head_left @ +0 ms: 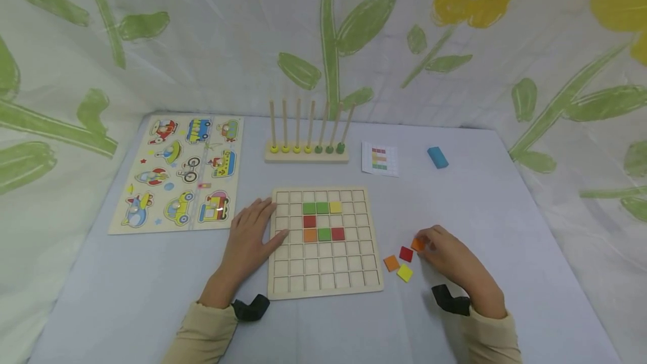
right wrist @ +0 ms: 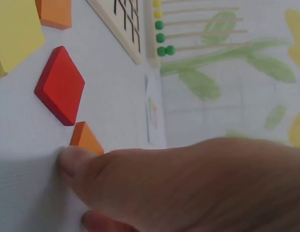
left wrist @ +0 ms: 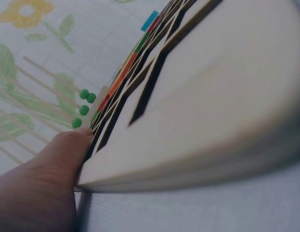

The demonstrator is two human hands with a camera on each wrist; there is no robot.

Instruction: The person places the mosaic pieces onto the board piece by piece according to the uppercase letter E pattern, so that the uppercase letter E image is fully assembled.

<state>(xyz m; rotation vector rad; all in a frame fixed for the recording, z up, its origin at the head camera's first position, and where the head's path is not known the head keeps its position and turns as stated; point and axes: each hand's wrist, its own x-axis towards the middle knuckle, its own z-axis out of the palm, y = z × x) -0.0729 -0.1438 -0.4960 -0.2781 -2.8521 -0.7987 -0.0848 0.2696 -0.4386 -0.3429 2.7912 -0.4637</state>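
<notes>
A wooden grid board (head_left: 326, 291) lies in the middle of the table, with several green, red, yellow and orange square tiles in its upper cells. My left hand (head_left: 247, 235) rests at the board's left edge, fingers extended, the thumb on the rim. To the board's right, my right hand (head_left: 447, 254) pinches an orange tile (right wrist: 84, 137) at the tabletop; its fingers partly cover the tile. Close by lie a red tile (head_left: 406, 254), a yellow tile (head_left: 404, 273) and another orange tile (head_left: 391, 263).
A picture puzzle board (head_left: 189, 176) lies at the back left. Behind the grid board stands a peg rack (head_left: 306, 156) with yellow and green beads. A pattern card (head_left: 380, 159) and a blue block (head_left: 437, 157) are at the back right. A flower-patterned curtain (head_left: 212, 44) hangs behind.
</notes>
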